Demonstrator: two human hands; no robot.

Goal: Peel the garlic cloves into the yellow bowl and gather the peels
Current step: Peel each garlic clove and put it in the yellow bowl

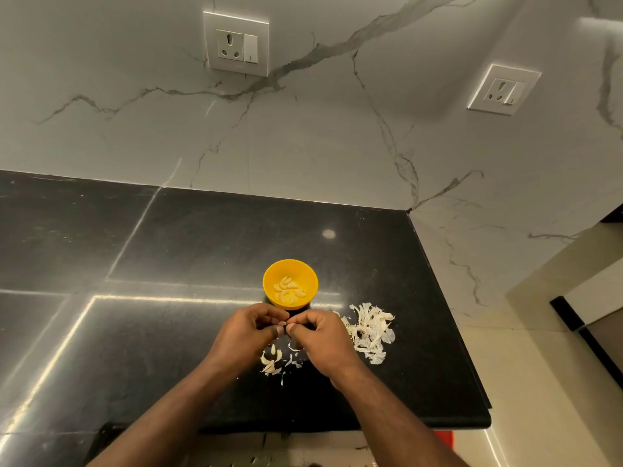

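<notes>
A small yellow bowl (303, 271) stands on the black counter and holds several peeled garlic cloves (289, 290). Just in front of it, my left hand (246, 335) and my right hand (320, 338) meet fingertip to fingertip, both pinching one small garlic clove (285, 323) that is mostly hidden between the fingers. A pile of white peels (369, 332) lies to the right of my right hand. Under my hands lie a few unpeeled cloves (271, 360) and loose peel scraps (292, 360).
The black stone counter (168, 332) ends at a front edge close to me and at a right edge beyond the peel pile. A marble-patterned wall with two sockets (236, 43) rises behind. A pale floor shows at the right.
</notes>
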